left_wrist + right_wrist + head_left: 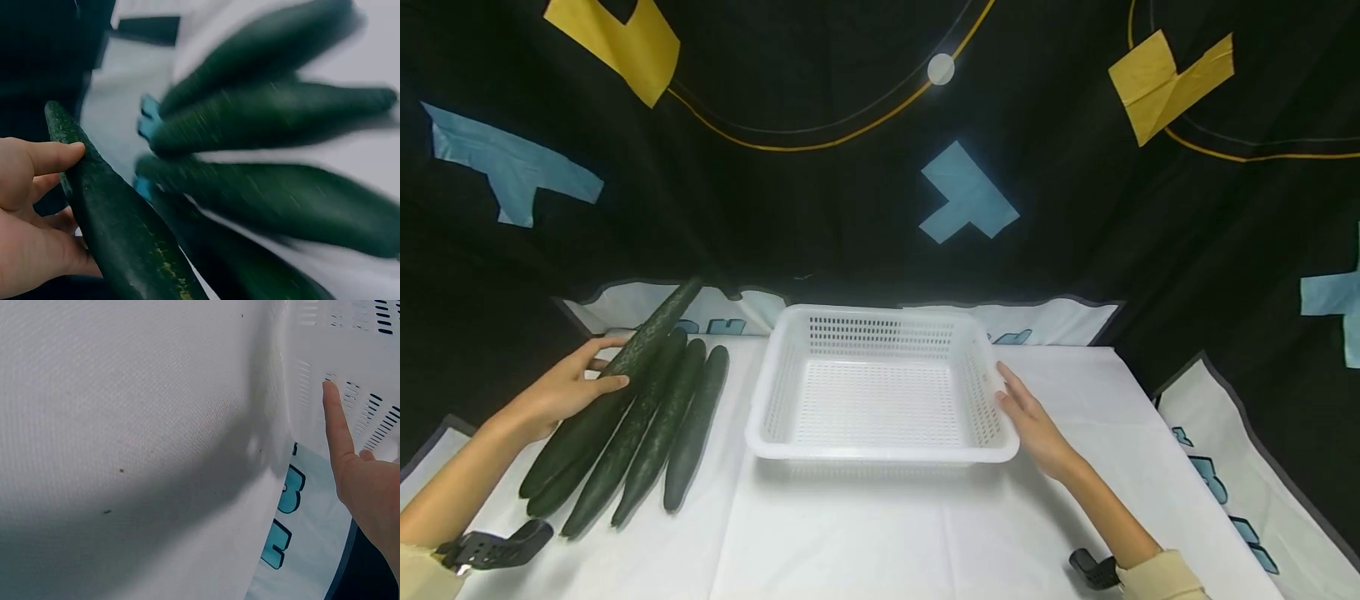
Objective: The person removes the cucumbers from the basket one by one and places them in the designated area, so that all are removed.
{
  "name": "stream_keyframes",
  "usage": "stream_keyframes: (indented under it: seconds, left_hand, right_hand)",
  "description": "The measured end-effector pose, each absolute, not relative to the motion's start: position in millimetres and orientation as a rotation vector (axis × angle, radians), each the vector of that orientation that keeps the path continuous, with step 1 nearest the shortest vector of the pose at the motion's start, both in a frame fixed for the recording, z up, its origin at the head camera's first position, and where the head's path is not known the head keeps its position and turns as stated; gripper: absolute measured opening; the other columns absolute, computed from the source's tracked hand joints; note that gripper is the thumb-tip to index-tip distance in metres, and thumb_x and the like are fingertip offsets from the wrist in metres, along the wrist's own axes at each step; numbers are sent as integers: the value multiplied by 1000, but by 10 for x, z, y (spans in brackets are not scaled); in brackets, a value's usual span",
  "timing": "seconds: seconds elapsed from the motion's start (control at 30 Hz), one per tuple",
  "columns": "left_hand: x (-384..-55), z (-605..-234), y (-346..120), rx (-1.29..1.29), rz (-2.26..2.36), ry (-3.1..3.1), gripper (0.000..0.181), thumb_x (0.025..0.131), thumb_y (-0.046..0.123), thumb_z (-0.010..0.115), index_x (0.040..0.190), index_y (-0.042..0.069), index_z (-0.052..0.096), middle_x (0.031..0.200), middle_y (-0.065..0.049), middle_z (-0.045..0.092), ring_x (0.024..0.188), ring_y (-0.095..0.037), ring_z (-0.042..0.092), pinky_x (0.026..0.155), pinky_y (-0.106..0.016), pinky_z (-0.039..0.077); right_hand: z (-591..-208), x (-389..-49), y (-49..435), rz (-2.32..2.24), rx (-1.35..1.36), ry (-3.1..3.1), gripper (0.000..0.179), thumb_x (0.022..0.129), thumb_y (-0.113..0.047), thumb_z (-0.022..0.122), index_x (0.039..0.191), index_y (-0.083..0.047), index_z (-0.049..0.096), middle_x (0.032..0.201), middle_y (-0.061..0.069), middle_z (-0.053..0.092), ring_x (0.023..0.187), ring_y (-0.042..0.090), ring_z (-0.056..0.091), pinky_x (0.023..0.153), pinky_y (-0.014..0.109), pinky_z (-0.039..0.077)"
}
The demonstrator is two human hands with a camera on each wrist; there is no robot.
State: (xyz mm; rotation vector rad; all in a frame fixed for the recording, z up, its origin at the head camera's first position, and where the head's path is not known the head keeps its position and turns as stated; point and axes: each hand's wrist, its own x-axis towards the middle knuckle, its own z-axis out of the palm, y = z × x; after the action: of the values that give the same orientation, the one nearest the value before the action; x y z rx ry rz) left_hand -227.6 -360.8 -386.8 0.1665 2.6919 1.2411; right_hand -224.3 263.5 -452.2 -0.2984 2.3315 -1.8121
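Observation:
On the left of the head view, my left hand (568, 387) grips a long dark green cucumber (655, 329), thumb on one side and fingers on the other. The held cucumber (119, 219) slants across the left wrist view, its tip raised. Several more cucumbers (696, 429) lie side by side under and right of it. A white perforated plastic basket (880, 454) stands in the middle with nothing inside. At its right wall is my right hand (1033, 425); in the right wrist view an extended index finger (337, 422) touches the slotted outer side.
A white cloth (850, 533) covers the table, its far edge just behind the basket. Black fabric (820, 225) with yellow and blue tape pieces hangs behind. White cloth with blue lettering (1210, 479) drapes over the right side.

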Motion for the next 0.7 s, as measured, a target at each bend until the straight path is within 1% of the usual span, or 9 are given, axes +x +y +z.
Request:
stream_keyframes:
  seconds: [0.1, 0.13, 0.2, 0.3, 0.37, 0.43, 0.57, 0.63, 0.7]
  left_hand:
    - [-2213, -3993, -3788, 106, 1211, 2694, 65, 107, 18, 45, 151, -11, 7, 136, -50, 17, 109, -64, 43, 72, -52, 54]
    - [-2198, -4024, -3834, 86, 1208, 2687, 66, 107, 19, 44, 150, -12, 5, 136, -51, 15, 110, -65, 40, 73, -54, 53]
    - [-2181, -4083, -3914, 49, 1214, 2676, 66, 108, 19, 42, 149, -15, 3, 134, -53, 16, 107, -63, 45, 73, -53, 53]
    - [-2196, -4154, -4010, 12, 1224, 2657, 65, 108, 18, 42, 146, -18, 3, 130, -54, 20, 103, -56, 50, 74, -48, 54]
    - [-2215, -4193, -4069, -5, 1233, 2635, 65, 107, 19, 41, 145, -19, 4, 127, -51, 23, 100, -51, 52, 73, -44, 54]
    - [-2235, -4223, -4121, -22, 1233, 2613, 64, 107, 19, 41, 144, -19, 4, 127, -50, 24, 102, -50, 50, 74, -44, 53]
    - [-2276, -4253, -4188, -32, 1227, 2556, 64, 107, 20, 41, 144, -17, 4, 134, -52, 13, 110, -57, 42, 78, -49, 51]
    - [-2298, -4265, -4199, -28, 1222, 2538, 63, 107, 19, 42, 144, -17, 5, 135, -52, 10, 111, -58, 40, 79, -48, 50]
    - [-2321, -4286, -4200, -31, 1232, 2517, 63, 106, 17, 42, 144, -16, 4, 134, -51, 12, 111, -56, 43, 79, -47, 50]
  right_hand:
    - [-4523, -2238, 2638, -1811, -297, 2327, 65, 109, -35, 37, 162, -18, 2, 163, 17, 18, 147, 38, 22, 115, 54, 20]
    - [-4520, -2235, 2643, -1807, -300, 2332, 65, 109, -35, 37, 162, -18, 2, 163, 17, 17, 147, 39, 22, 115, 54, 20]
    - [-4513, -2231, 2650, -1804, -305, 2336, 65, 110, -35, 36, 162, -17, 2, 163, 18, 17, 147, 39, 21, 115, 55, 19]
    - [-4510, -2224, 2662, -1793, -309, 2349, 65, 110, -35, 35, 162, -16, 1, 164, 18, 16, 147, 39, 19, 115, 55, 18]
    - [-4517, -2225, 2665, -1795, -304, 2347, 65, 110, -35, 35, 161, -17, 0, 164, 16, 16, 147, 38, 19, 115, 54, 18]
    - [-4527, -2232, 2664, -1793, -303, 2345, 65, 110, -35, 34, 162, -17, 0, 164, 15, 16, 148, 37, 19, 115, 53, 19]
    - [-4532, -2243, 2655, -1794, -308, 2342, 64, 110, -36, 34, 162, -17, 0, 164, 15, 16, 148, 37, 19, 115, 53, 20]
    - [-4526, -2243, 2651, -1801, -308, 2338, 64, 110, -35, 34, 162, -17, 1, 164, 16, 16, 147, 38, 20, 115, 54, 20]
    - [-4525, -2247, 2649, -1805, -303, 2336, 64, 110, -35, 35, 162, -18, 1, 164, 16, 16, 147, 38, 21, 115, 54, 20]
